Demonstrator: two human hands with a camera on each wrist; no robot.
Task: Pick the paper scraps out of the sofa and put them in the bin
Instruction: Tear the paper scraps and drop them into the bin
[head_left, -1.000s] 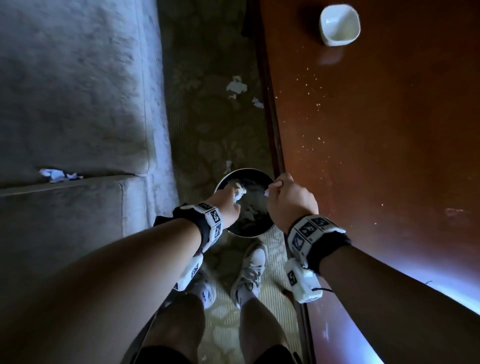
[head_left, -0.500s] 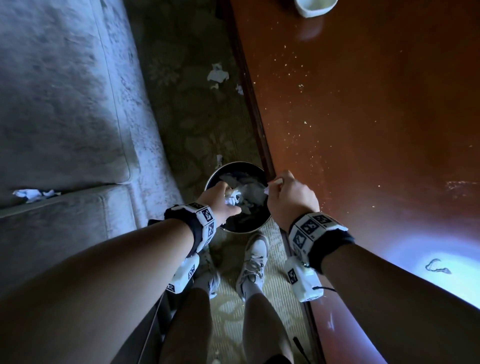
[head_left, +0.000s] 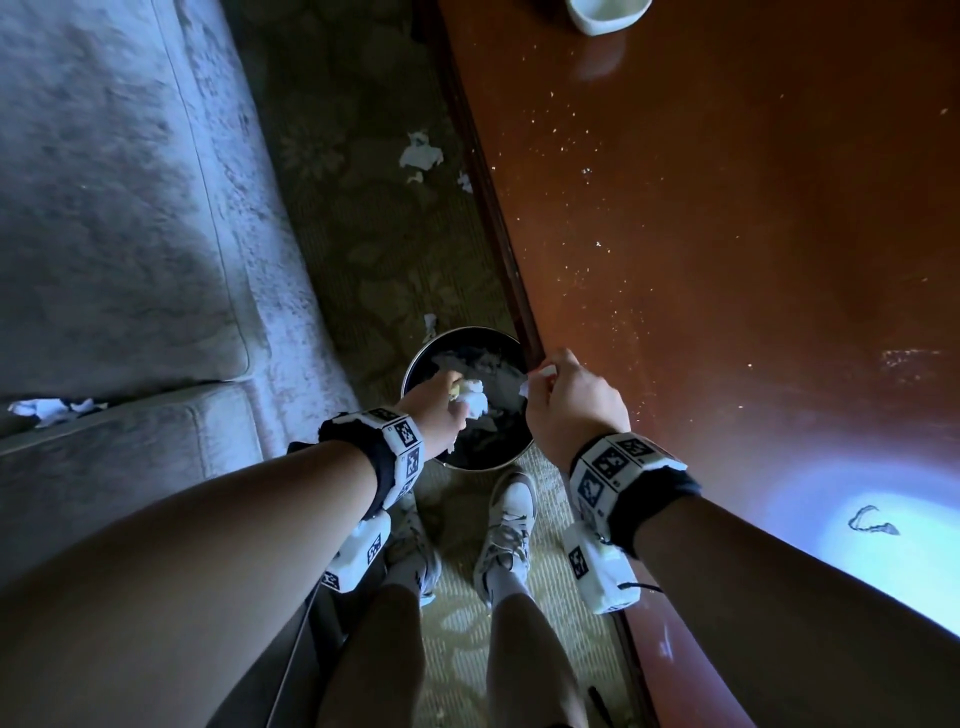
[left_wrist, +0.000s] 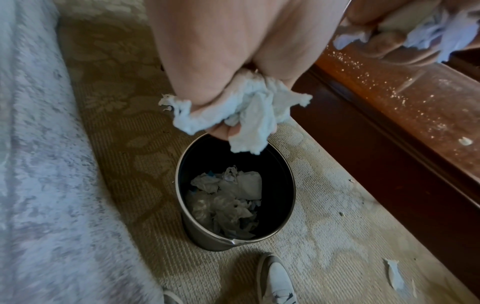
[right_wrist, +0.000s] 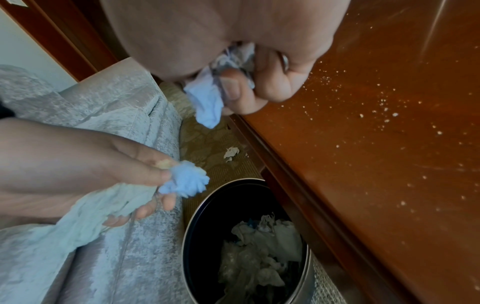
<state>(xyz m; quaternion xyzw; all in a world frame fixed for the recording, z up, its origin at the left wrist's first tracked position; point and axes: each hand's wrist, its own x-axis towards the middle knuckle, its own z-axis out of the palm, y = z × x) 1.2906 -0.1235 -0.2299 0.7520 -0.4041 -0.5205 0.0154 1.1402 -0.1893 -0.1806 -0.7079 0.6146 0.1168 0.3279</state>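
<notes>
A round metal bin (head_left: 415, 364) (left_wrist: 182, 185) (right_wrist: 309, 267) stands on the carpet between sofa and table, with crumpled paper (left_wrist: 228, 197) inside. My left hand (head_left: 436, 410) hovers over the bin's left side and grips a wad of white paper scraps (head_left: 474, 396) (left_wrist: 241, 111) (right_wrist: 184, 183). Above the bin's right rim, my right hand (head_left: 566, 400) holds its own crumpled scraps (head_left: 535, 376) (right_wrist: 210, 102) in curled fingers. One more paper scrap (head_left: 49, 408) lies in the seam of the grey sofa (head_left: 130, 208) at the left.
A glossy brown wooden table (head_left: 727, 260), dusted with crumbs, runs along the right, with a white bowl (head_left: 605, 13) at its far end. Loose scraps (head_left: 420, 155) lie on the patterned carpet (head_left: 374, 234) beyond the bin. My feet in white shoes (head_left: 506, 519) stand just before it.
The head view has shifted right and closer. Both hands stay over the bin, still holding their scraps; the left hand has edged slightly further over the opening.
</notes>
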